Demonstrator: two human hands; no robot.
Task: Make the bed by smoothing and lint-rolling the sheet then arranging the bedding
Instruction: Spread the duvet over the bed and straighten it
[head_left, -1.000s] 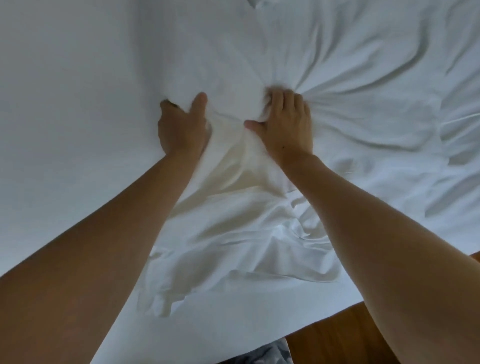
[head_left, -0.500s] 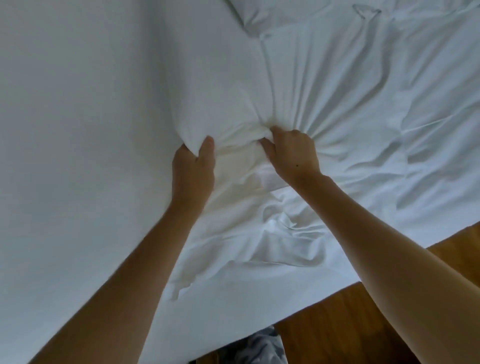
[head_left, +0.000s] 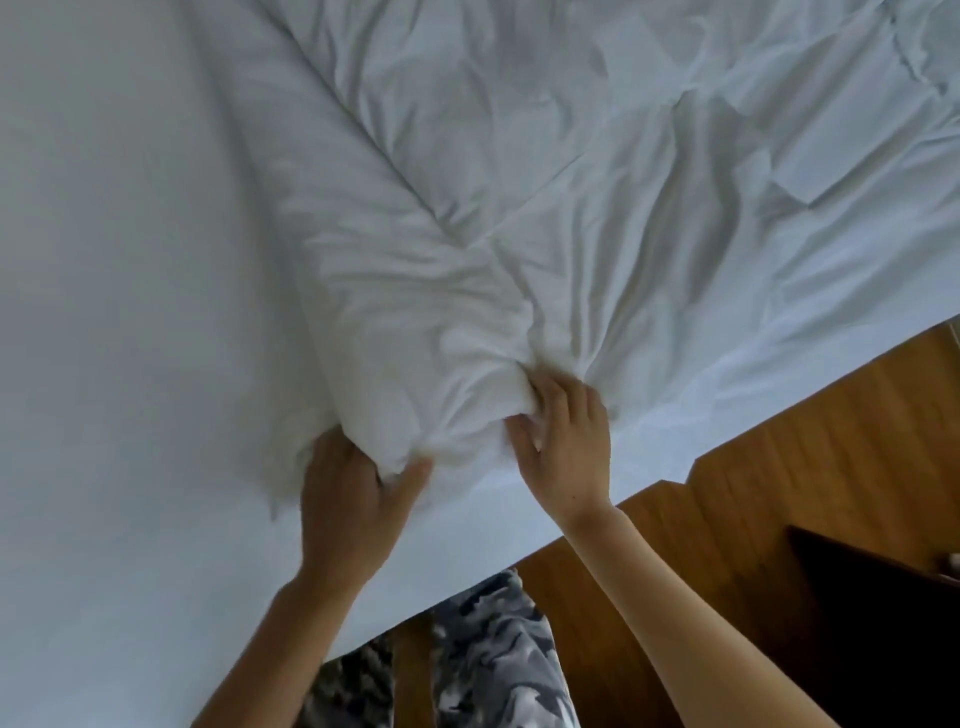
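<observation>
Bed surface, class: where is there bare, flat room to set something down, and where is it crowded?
Free: the smooth sheet left of the left hand. Crowded: the rumpled duvet from both hands to the right edge, bunched tightest at the right hand.

Wooden floor (head_left: 810, 467) lower right; dark furniture piece (head_left: 872, 623) resting on that floor at the right; camouflage-patterned trousers (head_left: 498, 660) left of it.

Dim, cool, even daylight; soft shadows in fabric folds; slight motion blur; wide-angle bending at edges
</observation>
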